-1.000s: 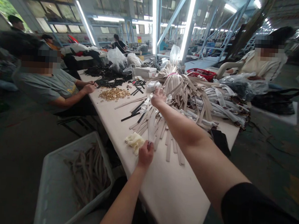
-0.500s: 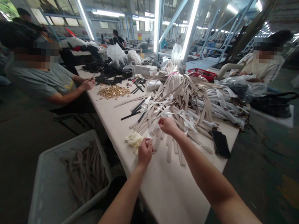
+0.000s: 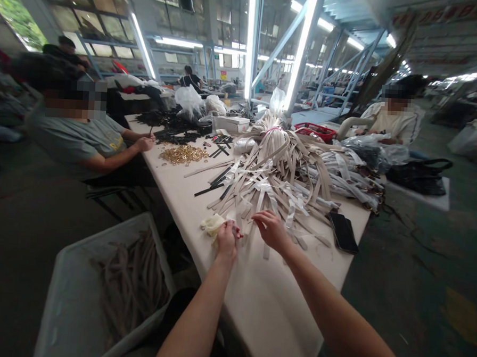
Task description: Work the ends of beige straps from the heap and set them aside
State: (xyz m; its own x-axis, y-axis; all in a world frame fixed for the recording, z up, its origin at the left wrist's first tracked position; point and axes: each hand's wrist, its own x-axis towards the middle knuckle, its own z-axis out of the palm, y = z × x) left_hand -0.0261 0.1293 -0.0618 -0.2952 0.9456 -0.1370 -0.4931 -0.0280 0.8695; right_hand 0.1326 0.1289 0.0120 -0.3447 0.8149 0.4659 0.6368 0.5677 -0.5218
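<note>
My left hand [image 3: 228,237] is closed near the table's left side, beside a crumpled pale yellow glove [image 3: 212,225]. A small greyish bit shows at its fingertips, too small to name. To its right, my right hand [image 3: 272,229] hovers over the near ends of the straps, fingers stretched out to the left, with nothing visible in them. Beyond both hands spreads a large bundle of beige straps [image 3: 278,148], tied near its top with a pink band. Strips of clear, shiny film [image 3: 264,186] lie across the straps.
A black phone [image 3: 343,232] lies right of the straps on the table [image 3: 271,308]. Gold metal rings [image 3: 184,154] are heaped at the left, near a seated co-worker [image 3: 100,139]. A white bin [image 3: 60,291] with more straps stands on the floor. Another person sits at the right.
My right hand has drawn back toward me, and its curled fingers have straightened. My left hand stays near the glove, still closed. The view has tilted up slightly and turned right.
</note>
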